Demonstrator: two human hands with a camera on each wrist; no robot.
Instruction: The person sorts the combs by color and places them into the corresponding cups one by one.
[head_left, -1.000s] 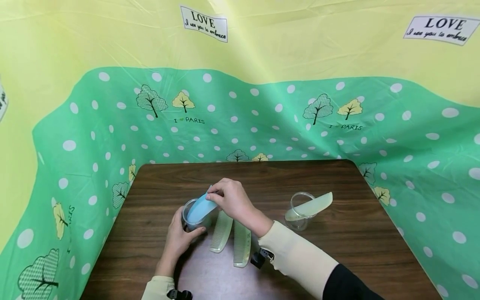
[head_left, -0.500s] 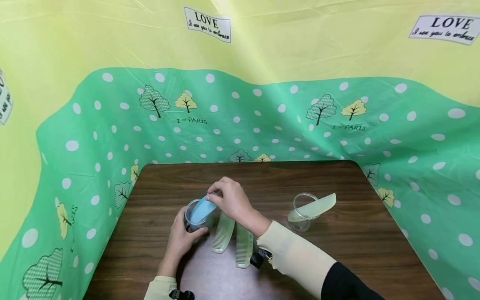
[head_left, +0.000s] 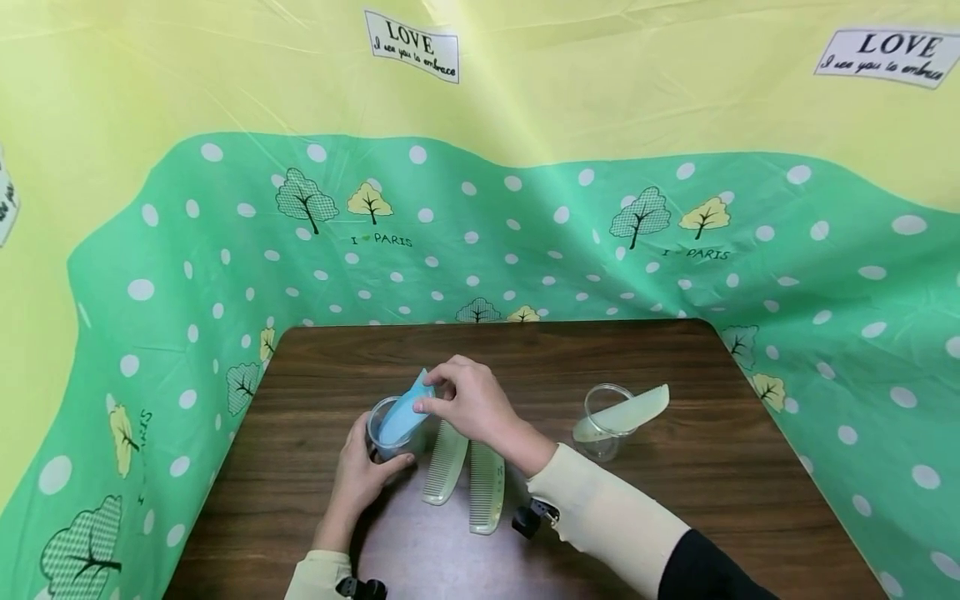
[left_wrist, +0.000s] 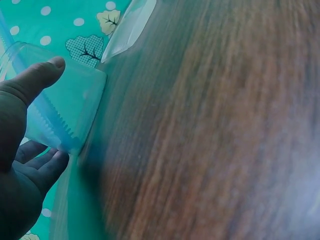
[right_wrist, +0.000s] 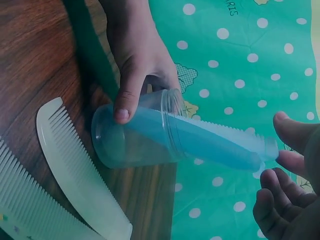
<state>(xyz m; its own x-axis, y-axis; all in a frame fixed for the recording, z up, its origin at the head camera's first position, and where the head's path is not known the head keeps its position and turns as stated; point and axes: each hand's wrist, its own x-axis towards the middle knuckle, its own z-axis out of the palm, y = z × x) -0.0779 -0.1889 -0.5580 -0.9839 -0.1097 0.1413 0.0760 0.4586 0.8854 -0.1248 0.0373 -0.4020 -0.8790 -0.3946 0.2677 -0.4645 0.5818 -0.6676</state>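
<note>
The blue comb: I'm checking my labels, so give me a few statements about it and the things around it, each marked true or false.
1. The blue comb stands in a clear cup. True.
2. The left hand grips that cup. True.
3. The right hand lies flat on the table. False: it is at the comb's top end.
4. The other cup is empty. False: it holds a pale comb.
5. Two pale combs lie on the table. True.

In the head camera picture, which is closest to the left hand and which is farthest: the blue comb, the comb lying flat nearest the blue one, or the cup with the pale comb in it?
From the left hand:
1. Blue comb, standing in the cup that this hand holds.
2. Flat pale comb, just to the right on the table.
3. Cup with the pale comb, far over on the right.
</note>
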